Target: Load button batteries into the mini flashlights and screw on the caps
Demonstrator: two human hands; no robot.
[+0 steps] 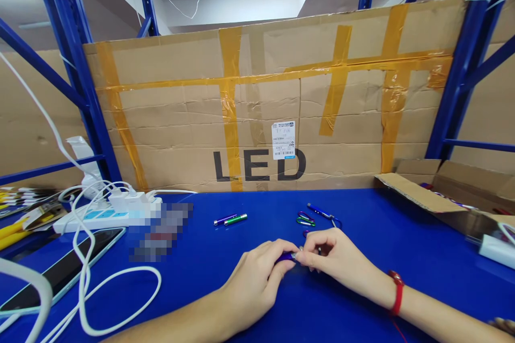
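Observation:
My left hand [257, 273] is closed around a small purple metal tube [285, 257], pinched between thumb and fingers. At the tube's silver right end, my right hand [332, 252] has thumb and forefinger pressed together. What those right fingertips grip is too small and covered to make out; a dark bit shows between the fingers. Just behind the right hand lie small loop-shaped clips, among them a green clip [306, 221]. Beyond them is a blue tube [319, 210] with a dark loop at its end. A purple tube [224, 220] and a green tube [235, 219] lie side by side farther left.
A white power strip [108, 214] with tangled white cables [86, 278] and a phone [64, 270] occupy the left side. An open cardboard box [438, 198] stands at right. A large cardboard sheet [181, 134] walls off the back of the blue table [193, 289].

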